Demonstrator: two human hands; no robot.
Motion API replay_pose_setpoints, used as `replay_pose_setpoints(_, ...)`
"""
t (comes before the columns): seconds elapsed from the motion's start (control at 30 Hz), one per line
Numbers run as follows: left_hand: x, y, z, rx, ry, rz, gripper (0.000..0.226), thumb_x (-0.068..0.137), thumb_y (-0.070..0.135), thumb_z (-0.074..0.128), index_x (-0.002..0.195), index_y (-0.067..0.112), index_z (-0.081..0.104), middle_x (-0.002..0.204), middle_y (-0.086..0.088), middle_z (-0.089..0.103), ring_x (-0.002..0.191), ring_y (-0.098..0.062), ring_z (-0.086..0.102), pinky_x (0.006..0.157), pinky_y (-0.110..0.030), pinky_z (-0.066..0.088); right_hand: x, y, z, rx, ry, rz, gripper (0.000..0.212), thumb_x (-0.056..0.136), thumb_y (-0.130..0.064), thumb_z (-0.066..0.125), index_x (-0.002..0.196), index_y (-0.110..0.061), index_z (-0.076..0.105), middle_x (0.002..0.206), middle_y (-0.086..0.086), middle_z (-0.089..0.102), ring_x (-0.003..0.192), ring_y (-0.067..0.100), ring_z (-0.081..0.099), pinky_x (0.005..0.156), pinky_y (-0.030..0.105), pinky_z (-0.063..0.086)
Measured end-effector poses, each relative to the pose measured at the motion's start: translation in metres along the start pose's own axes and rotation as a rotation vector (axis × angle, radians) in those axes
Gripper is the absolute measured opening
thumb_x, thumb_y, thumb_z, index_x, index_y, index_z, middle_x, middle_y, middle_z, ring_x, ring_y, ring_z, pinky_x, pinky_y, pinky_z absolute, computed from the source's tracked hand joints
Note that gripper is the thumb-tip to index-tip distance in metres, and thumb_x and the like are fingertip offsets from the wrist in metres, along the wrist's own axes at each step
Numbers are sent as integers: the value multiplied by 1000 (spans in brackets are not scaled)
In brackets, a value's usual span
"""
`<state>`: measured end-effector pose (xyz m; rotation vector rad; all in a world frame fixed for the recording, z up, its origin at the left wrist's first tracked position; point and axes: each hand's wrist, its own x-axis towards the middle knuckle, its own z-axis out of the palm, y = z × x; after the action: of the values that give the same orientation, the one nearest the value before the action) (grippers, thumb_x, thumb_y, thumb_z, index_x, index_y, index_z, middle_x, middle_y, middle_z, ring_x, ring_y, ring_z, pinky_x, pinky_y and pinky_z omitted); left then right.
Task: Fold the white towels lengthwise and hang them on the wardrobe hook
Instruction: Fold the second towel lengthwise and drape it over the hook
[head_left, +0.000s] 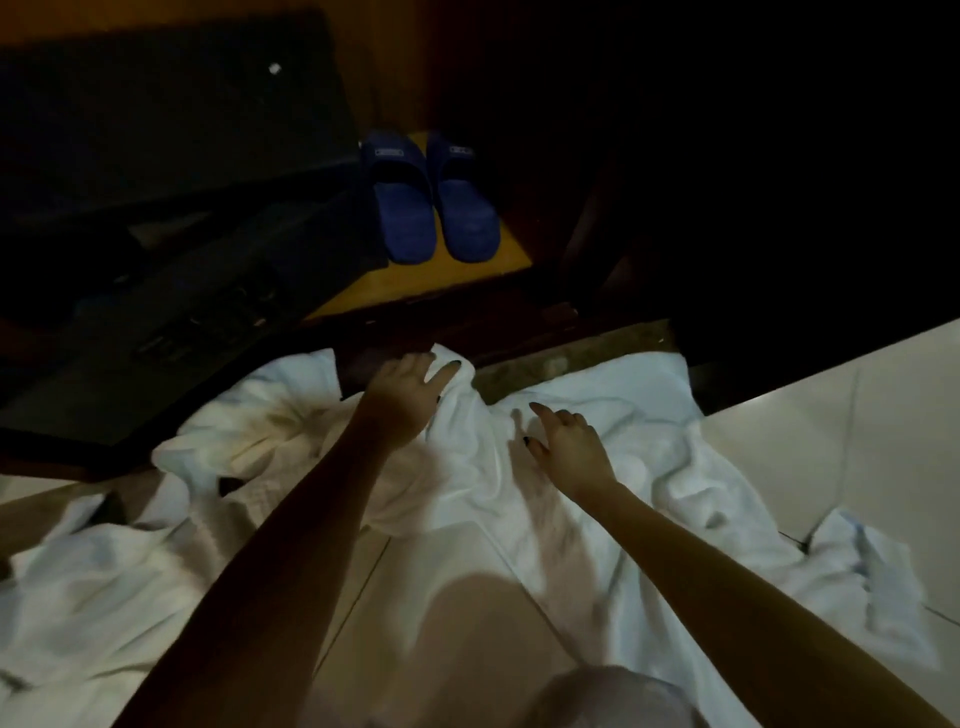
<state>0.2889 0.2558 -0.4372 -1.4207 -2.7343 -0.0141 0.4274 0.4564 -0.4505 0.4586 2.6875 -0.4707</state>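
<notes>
A large white towel (613, 457) lies rumpled on the tiled floor in front of me, its far edge against a dark wardrobe base. My left hand (408, 392) pinches a raised fold of that towel near its far edge, thumb and fingers around the cloth. My right hand (569, 447) hovers just over the towel a little to the right, fingers spread, holding nothing. A second white towel (93, 587) lies crumpled at the lower left. The wardrobe hook is not in view.
A pair of blue slippers (431, 202) sits on a yellow-lit wooden shelf (358, 291) inside the wardrobe ahead. A dark box-like object (156, 156) fills the upper left. Pale floor tiles (857, 431) extend to the right. The scene is dim.
</notes>
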Motion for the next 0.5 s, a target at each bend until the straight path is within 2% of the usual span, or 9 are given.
replay_pose_setpoints(0.07, 17, -1, 34, -9, 18, -19, 46, 76, 9, 72, 122, 11, 66, 109, -24, 67, 89, -36, 68, 74, -39, 56, 11, 14, 30, 20, 29, -13, 54, 100, -40, 45, 148, -17, 35, 122, 14, 59, 111, 30, 54, 93, 38, 43)
replay_pose_setpoints(0.13, 33, 0, 61, -115, -107, -216, 53, 94, 22, 57, 144, 22, 42, 135, -22, 51, 115, -37, 54, 92, -43, 45, 19, 23, 54, 74, 53, -43, 53, 99, -39, 48, 145, -15, 40, 117, 14, 62, 105, 30, 56, 90, 38, 44)
replay_pose_setpoints(0.17, 38, 0, 72, -156, -164, -313, 54, 98, 29, 48, 149, 27, 30, 142, -18, 43, 123, -35, 46, 98, -44, 39, 23, 26, 63, 99, 64, -64, 52, 99, -36, 50, 145, -13, 41, 114, 15, 63, 103, 31, 57, 89, 39, 44)
replay_pose_setpoints(0.2, 42, 0, 81, -182, -176, -362, 54, 99, 33, 43, 150, 29, 26, 144, -14, 40, 125, -33, 42, 100, -42, 36, 26, 27, 71, 118, 78, -81, 52, 98, -32, 52, 145, -12, 41, 112, 17, 63, 100, 32, 57, 87, 39, 44)
replay_pose_setpoints(0.27, 46, 0, 93, -225, -108, -367, 47, 100, 27, 42, 146, 24, 35, 136, -11, 48, 120, -29, 46, 98, -39, 37, 32, 28, 81, 146, 124, -106, 47, 96, -19, 53, 141, -7, 46, 104, 18, 64, 94, 32, 56, 85, 39, 44)
replay_pose_setpoints(0.37, 40, -2, 90, -315, 42, -299, 33, 97, 16, 43, 125, 11, 58, 114, -13, 61, 104, -31, 56, 89, -39, 40, 31, 24, 82, 223, 212, -132, 26, 92, -2, 53, 114, 2, 65, 90, 20, 63, 85, 35, 57, 79, 39, 44)
replay_pose_setpoints(0.43, 34, 1, 73, -391, 106, -243, 42, 92, 22, 34, 108, 2, 67, 100, -18, 66, 92, -36, 61, 81, -44, 46, 22, 20, 70, 291, 253, -130, 18, 92, 2, 52, 103, 4, 67, 89, 22, 60, 81, 37, 57, 75, 40, 45)
replay_pose_setpoints(0.5, 30, 3, 44, -471, 165, -238, 48, 88, 24, 30, 97, -2, 70, 89, -19, 67, 81, -36, 63, 73, -43, 50, 10, 14, 46, 353, 296, -117, 19, 94, 1, 51, 107, 4, 65, 94, 23, 59, 79, 38, 57, 74, 43, 47)
